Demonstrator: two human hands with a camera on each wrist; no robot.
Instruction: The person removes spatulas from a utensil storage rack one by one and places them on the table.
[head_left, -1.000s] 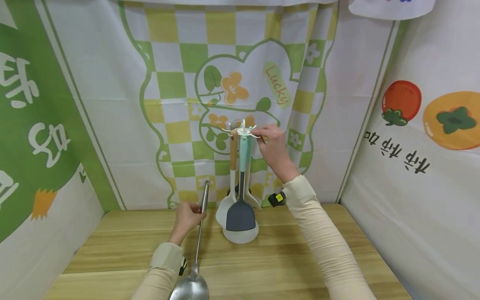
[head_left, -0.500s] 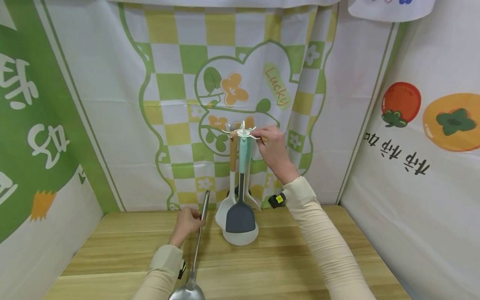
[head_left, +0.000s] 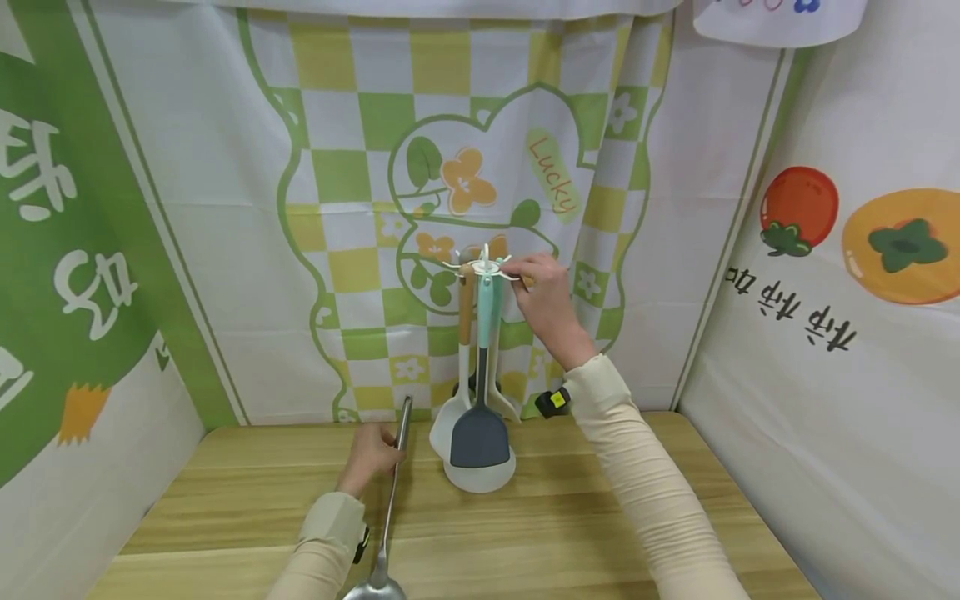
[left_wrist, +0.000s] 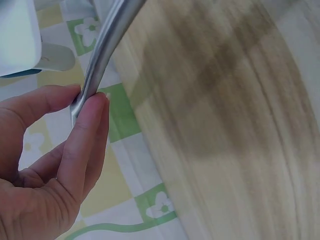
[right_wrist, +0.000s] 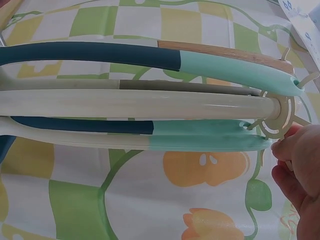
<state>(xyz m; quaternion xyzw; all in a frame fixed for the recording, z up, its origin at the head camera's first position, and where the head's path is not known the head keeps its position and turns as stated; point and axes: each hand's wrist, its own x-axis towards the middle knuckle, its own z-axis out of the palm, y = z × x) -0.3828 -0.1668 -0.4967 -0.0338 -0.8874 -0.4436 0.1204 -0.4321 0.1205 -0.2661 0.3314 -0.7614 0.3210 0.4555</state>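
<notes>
- Hung on rack (right_wrist: pixel 200 104): turner (head_left: pixel 480 437), sev. others.
- Not hung yet: ladle (head_left: pixel 380 571), pinched in L hand (head_left: pixel 371 457), rack's 7 o'clock, head view.
- Pinching rack's rim @ 3 w/ R hand (head_left: pixel 546 304).

Toward seven o'clock, the head view's edge cut off the ladle's bowl (head_left: pixel 377 591). At six, the spatula (head_left: pixel 480 438) partly hid the white base (head_left: pixel 480 481).

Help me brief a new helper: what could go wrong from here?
The left hand pinches the metal ladle well away from its bowl, which might swing.

The right hand pinches the utensil rack at its top; a tug might tip it or swing the hanging dark turner.
</notes>
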